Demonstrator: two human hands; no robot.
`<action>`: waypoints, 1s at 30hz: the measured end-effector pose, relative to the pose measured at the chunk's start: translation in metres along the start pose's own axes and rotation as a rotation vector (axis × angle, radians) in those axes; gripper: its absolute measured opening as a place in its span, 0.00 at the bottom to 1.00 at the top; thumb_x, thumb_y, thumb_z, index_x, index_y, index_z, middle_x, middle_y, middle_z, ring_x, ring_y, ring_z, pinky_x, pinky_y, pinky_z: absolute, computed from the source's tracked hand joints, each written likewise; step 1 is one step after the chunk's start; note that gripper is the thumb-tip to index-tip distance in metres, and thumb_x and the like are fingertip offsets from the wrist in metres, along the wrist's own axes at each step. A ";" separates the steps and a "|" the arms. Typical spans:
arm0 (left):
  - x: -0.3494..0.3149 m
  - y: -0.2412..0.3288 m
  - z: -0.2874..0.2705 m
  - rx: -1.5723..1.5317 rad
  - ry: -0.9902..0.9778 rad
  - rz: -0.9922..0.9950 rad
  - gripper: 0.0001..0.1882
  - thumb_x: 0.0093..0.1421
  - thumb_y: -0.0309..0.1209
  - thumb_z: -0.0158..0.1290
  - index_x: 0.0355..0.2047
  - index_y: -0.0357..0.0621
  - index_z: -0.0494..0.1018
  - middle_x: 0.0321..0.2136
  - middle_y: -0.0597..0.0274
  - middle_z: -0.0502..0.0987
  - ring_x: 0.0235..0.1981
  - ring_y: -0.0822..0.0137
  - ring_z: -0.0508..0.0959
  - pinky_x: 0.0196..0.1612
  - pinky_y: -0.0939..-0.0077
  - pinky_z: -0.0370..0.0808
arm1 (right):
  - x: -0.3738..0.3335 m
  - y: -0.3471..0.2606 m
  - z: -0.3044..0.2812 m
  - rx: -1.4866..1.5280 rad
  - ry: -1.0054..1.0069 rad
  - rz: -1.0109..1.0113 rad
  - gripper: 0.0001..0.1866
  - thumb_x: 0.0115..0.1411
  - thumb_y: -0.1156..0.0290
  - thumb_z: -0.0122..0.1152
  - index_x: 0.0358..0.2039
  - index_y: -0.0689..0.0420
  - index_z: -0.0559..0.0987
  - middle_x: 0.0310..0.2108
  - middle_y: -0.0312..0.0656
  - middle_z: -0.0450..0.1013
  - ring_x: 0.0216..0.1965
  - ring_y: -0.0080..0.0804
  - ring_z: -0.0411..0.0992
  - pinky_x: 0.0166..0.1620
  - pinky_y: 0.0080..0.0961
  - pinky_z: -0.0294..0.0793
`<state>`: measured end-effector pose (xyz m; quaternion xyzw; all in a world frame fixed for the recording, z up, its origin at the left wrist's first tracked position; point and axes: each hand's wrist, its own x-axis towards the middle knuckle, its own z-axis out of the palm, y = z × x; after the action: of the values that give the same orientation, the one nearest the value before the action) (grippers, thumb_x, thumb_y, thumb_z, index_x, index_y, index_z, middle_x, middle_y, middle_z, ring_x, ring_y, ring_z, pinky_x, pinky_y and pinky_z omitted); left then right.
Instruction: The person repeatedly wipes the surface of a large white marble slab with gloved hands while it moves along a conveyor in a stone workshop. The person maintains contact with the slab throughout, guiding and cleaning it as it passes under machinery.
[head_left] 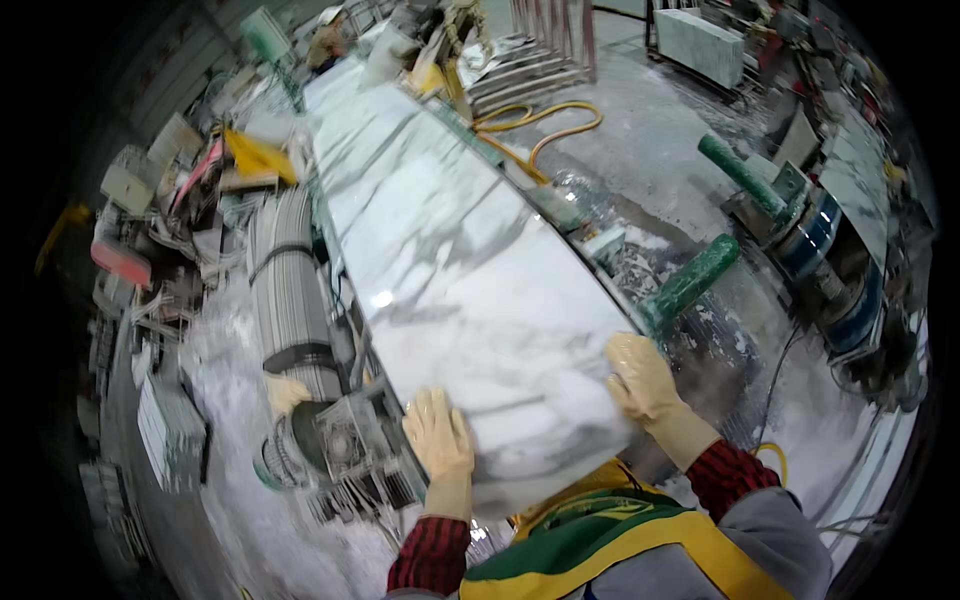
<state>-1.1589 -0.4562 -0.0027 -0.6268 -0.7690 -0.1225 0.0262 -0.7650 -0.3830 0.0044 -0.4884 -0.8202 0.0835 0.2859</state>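
Long polished white marble slab [450,270], grey veins, glossy, runs away from person atop table. Left hand [438,435], pale rubber glove, flat, fingers spread on near end. Right hand [643,378], gloved, fingers curled over slab's right corner edge. Green padded rollers [695,283] just right; wet grey floor [640,150] open beyond, yellow hose [545,125] looped there.

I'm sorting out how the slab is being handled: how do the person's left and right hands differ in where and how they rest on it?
The left hand lies flat on the slab's top face near its near end, fingers pointing up the slab; the right hand sits at the slab's right edge, fingers curled over it. The left hand is nearer the person, the right farther along. Both wear pale gloves over red checked sleeves, and both touch the slab.
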 end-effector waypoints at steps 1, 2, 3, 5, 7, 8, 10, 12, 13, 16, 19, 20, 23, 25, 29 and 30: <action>0.001 0.002 -0.001 -0.020 -0.012 -0.006 0.32 0.76 0.41 0.54 0.78 0.50 0.68 0.78 0.43 0.66 0.79 0.36 0.62 0.80 0.38 0.56 | -0.024 -0.004 -0.005 -0.037 -0.010 0.063 0.29 0.66 0.66 0.64 0.67 0.61 0.79 0.69 0.57 0.75 0.70 0.63 0.71 0.76 0.56 0.66; -0.001 0.002 -0.001 -0.021 0.005 0.000 0.31 0.76 0.41 0.54 0.78 0.51 0.68 0.78 0.43 0.67 0.79 0.36 0.62 0.80 0.38 0.56 | -0.041 -0.008 -0.008 -0.070 -0.018 0.118 0.29 0.66 0.67 0.64 0.68 0.60 0.79 0.69 0.57 0.75 0.70 0.64 0.70 0.76 0.57 0.65; -0.004 0.000 0.002 -0.013 0.027 0.003 0.31 0.77 0.41 0.54 0.77 0.51 0.68 0.78 0.44 0.67 0.79 0.36 0.62 0.80 0.38 0.57 | -0.053 -0.009 -0.004 -0.115 0.003 0.116 0.30 0.67 0.66 0.63 0.69 0.60 0.78 0.70 0.58 0.74 0.71 0.64 0.70 0.76 0.58 0.64; -0.002 0.003 0.000 0.001 0.019 0.005 0.31 0.76 0.42 0.54 0.77 0.51 0.69 0.77 0.45 0.68 0.77 0.36 0.64 0.79 0.37 0.58 | -0.069 -0.008 0.010 -0.222 0.068 0.130 0.32 0.67 0.65 0.62 0.71 0.59 0.77 0.71 0.58 0.73 0.72 0.64 0.69 0.77 0.59 0.62; -0.004 -0.002 0.001 -0.010 0.049 0.039 0.32 0.76 0.43 0.55 0.77 0.51 0.69 0.77 0.44 0.68 0.76 0.36 0.65 0.78 0.35 0.58 | -0.064 -0.018 0.017 -0.283 0.003 0.217 0.34 0.69 0.63 0.61 0.74 0.60 0.74 0.74 0.60 0.70 0.74 0.63 0.66 0.79 0.59 0.59; -0.007 -0.004 0.001 -0.003 0.044 0.032 0.32 0.76 0.43 0.55 0.77 0.51 0.69 0.77 0.44 0.68 0.76 0.36 0.65 0.78 0.35 0.58 | -0.061 -0.025 0.021 -0.290 -0.009 0.247 0.34 0.70 0.63 0.61 0.74 0.61 0.73 0.74 0.60 0.69 0.75 0.64 0.65 0.79 0.59 0.59; -0.009 -0.003 0.000 0.007 0.030 0.034 0.33 0.75 0.43 0.56 0.77 0.51 0.68 0.77 0.44 0.68 0.76 0.37 0.64 0.78 0.34 0.58 | -0.062 -0.028 0.025 -0.311 0.013 0.259 0.34 0.71 0.63 0.60 0.75 0.62 0.73 0.75 0.61 0.69 0.76 0.64 0.65 0.80 0.59 0.58; -0.013 -0.006 0.002 0.005 0.045 0.053 0.34 0.74 0.44 0.57 0.77 0.51 0.68 0.77 0.44 0.68 0.76 0.36 0.64 0.78 0.34 0.58 | -0.065 -0.028 0.030 -0.330 0.082 0.214 0.34 0.72 0.62 0.60 0.75 0.63 0.72 0.75 0.62 0.69 0.76 0.64 0.64 0.80 0.59 0.58; -0.012 -0.008 0.002 0.005 0.054 0.065 0.34 0.73 0.44 0.57 0.77 0.51 0.68 0.77 0.44 0.67 0.77 0.36 0.63 0.78 0.34 0.58 | -0.066 -0.028 0.030 -0.314 0.075 0.214 0.34 0.72 0.62 0.60 0.75 0.63 0.72 0.75 0.62 0.69 0.76 0.64 0.64 0.80 0.60 0.58; -0.009 -0.015 -0.002 0.021 0.037 0.147 0.35 0.72 0.44 0.58 0.77 0.51 0.67 0.77 0.44 0.67 0.76 0.36 0.63 0.78 0.34 0.57 | -0.070 -0.025 0.030 -0.291 0.080 0.212 0.34 0.73 0.62 0.60 0.75 0.62 0.72 0.75 0.62 0.68 0.76 0.65 0.64 0.80 0.60 0.57; 0.011 -0.026 -0.004 0.022 0.061 0.234 0.35 0.72 0.44 0.59 0.77 0.51 0.67 0.77 0.44 0.67 0.76 0.35 0.64 0.78 0.34 0.57 | -0.075 -0.022 0.039 -0.288 0.109 0.208 0.34 0.73 0.61 0.59 0.75 0.62 0.72 0.75 0.62 0.69 0.76 0.65 0.64 0.81 0.60 0.57; 0.019 -0.029 -0.005 0.013 0.071 0.255 0.35 0.72 0.43 0.58 0.77 0.50 0.68 0.76 0.43 0.67 0.75 0.35 0.64 0.78 0.34 0.57 | -0.076 -0.022 0.039 -0.283 0.099 0.223 0.34 0.73 0.61 0.59 0.75 0.62 0.72 0.75 0.62 0.69 0.77 0.65 0.64 0.81 0.60 0.57; 0.050 -0.039 -0.005 0.012 0.117 0.284 0.34 0.73 0.43 0.57 0.76 0.49 0.69 0.75 0.42 0.68 0.75 0.35 0.65 0.77 0.35 0.58 | -0.079 -0.023 0.039 -0.296 0.103 0.220 0.34 0.73 0.62 0.59 0.75 0.64 0.73 0.73 0.63 0.70 0.75 0.66 0.65 0.80 0.61 0.58; 0.074 -0.047 0.000 0.058 0.157 0.287 0.32 0.74 0.43 0.56 0.75 0.49 0.70 0.74 0.42 0.70 0.74 0.35 0.66 0.76 0.37 0.60 | -0.081 -0.024 0.039 -0.309 0.085 0.230 0.34 0.73 0.61 0.59 0.75 0.65 0.72 0.73 0.63 0.69 0.75 0.67 0.65 0.79 0.61 0.58; 0.123 -0.062 0.005 0.100 0.289 0.327 0.29 0.72 0.41 0.57 0.72 0.49 0.71 0.71 0.43 0.73 0.70 0.37 0.70 0.73 0.39 0.64 | -0.083 -0.026 0.038 -0.317 0.039 0.263 0.35 0.72 0.58 0.58 0.74 0.64 0.73 0.73 0.64 0.69 0.74 0.68 0.66 0.78 0.60 0.61; 0.136 -0.063 0.003 0.078 0.281 0.344 0.29 0.72 0.40 0.57 0.71 0.49 0.72 0.70 0.44 0.74 0.69 0.38 0.71 0.71 0.40 0.65 | -0.082 -0.028 0.034 -0.327 0.043 0.270 0.34 0.71 0.57 0.58 0.73 0.64 0.74 0.72 0.63 0.70 0.73 0.68 0.67 0.77 0.59 0.63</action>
<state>-1.2489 -0.3370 0.0112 -0.7241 -0.6436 -0.1727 0.1779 -0.7756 -0.4620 -0.0440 -0.6353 -0.7437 -0.0237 0.2066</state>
